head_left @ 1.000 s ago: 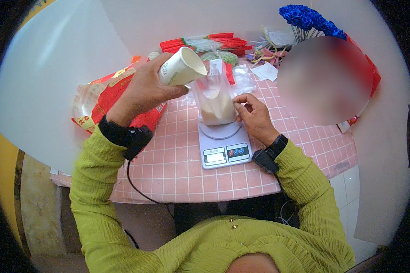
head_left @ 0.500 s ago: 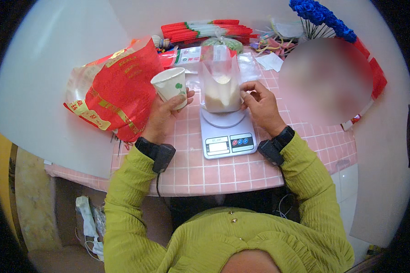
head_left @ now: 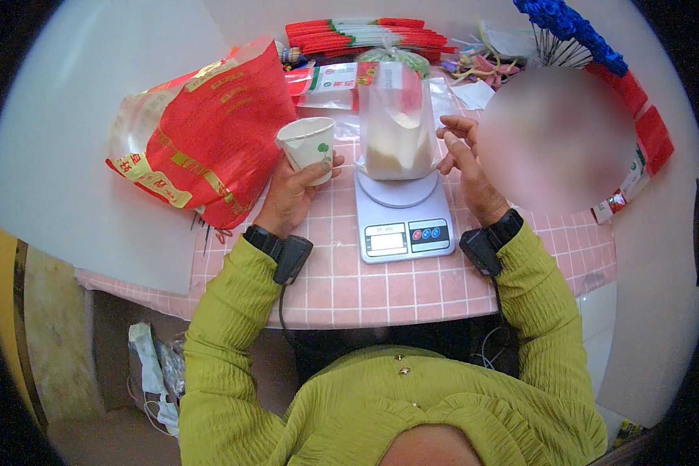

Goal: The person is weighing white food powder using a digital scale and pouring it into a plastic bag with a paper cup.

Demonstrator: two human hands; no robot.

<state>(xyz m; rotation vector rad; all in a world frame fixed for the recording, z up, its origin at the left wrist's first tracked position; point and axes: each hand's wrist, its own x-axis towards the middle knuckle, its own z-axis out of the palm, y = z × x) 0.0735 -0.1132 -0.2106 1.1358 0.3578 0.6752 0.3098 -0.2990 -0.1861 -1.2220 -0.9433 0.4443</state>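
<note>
My left hand point(head_left: 289, 193) is wrapped round a white paper cup point(head_left: 306, 141) with a green plant print, its mouth tilted slightly. The cup's inside shows white, and I cannot make out any contents. A clear plastic bag point(head_left: 398, 144) stands upright, partly filled with pale, rice-like grain, on the round plate of a white kitchen scale point(head_left: 404, 241). The readout cannot be made out. Just right of the bag is my right hand point(head_left: 472, 172), fingers apart and holding nothing; a gap shows between it and the bag.
A large red and gold bag point(head_left: 217, 132) leans at the left. Behind the scale lie a red and white package point(head_left: 326, 84), a tied bag of green contents point(head_left: 396, 59) and stacked red and white packs point(head_left: 365, 35). Blue artificial flowers point(head_left: 575, 31) stand far right, near a blurred patch.
My right hand has drawn away from the bag's side, and its fingers have spread. The cup stays in my left hand. The whole view has shifted slightly.
</note>
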